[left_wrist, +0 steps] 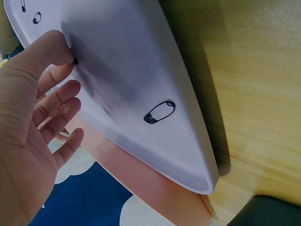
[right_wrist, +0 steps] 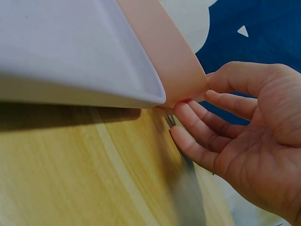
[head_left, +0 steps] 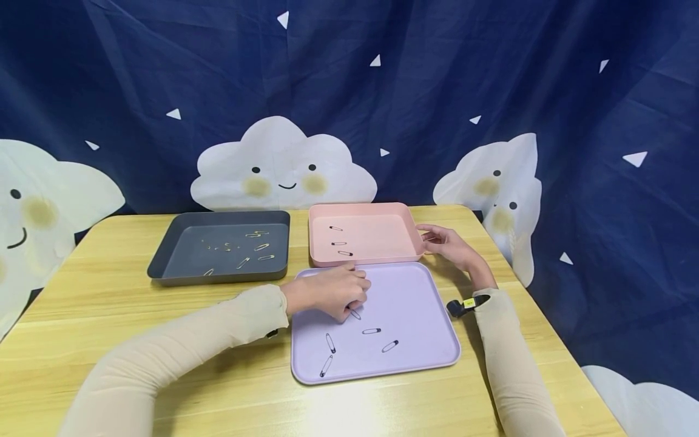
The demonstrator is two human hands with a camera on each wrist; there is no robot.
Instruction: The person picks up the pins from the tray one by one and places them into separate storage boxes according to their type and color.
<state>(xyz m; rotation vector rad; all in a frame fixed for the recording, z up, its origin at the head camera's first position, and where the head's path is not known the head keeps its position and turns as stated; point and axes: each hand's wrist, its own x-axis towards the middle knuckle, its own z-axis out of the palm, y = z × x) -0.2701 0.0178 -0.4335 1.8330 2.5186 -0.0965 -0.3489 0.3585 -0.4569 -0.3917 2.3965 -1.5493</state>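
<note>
My left hand (head_left: 335, 291) is over the lilac tray (head_left: 404, 291), its thumb and forefinger pinching a safety pin (head_left: 355, 314). In the left wrist view only a dark bit of that pin shows at the thumb tip, and another black safety pin (left_wrist: 160, 112) lies near the tray's edge. More black pins, such as this safety pin (head_left: 371, 331), lie spread on the lilac tray. At the right end of the pink tray (head_left: 382, 230), my right hand (head_left: 450, 246) holds the rim and corner with bent fingers. Several black safety pins (head_left: 338, 243) lie inside the pink tray.
A dark grey tray (head_left: 218, 280) with several gold safety pins (head_left: 262, 246) stands at the back left. The pink tray adjoins the lilac tray's far edge. All three trays are on a wooden table (head_left: 229, 388), with a blue cloud-patterned curtain (head_left: 327, 79) behind.
</note>
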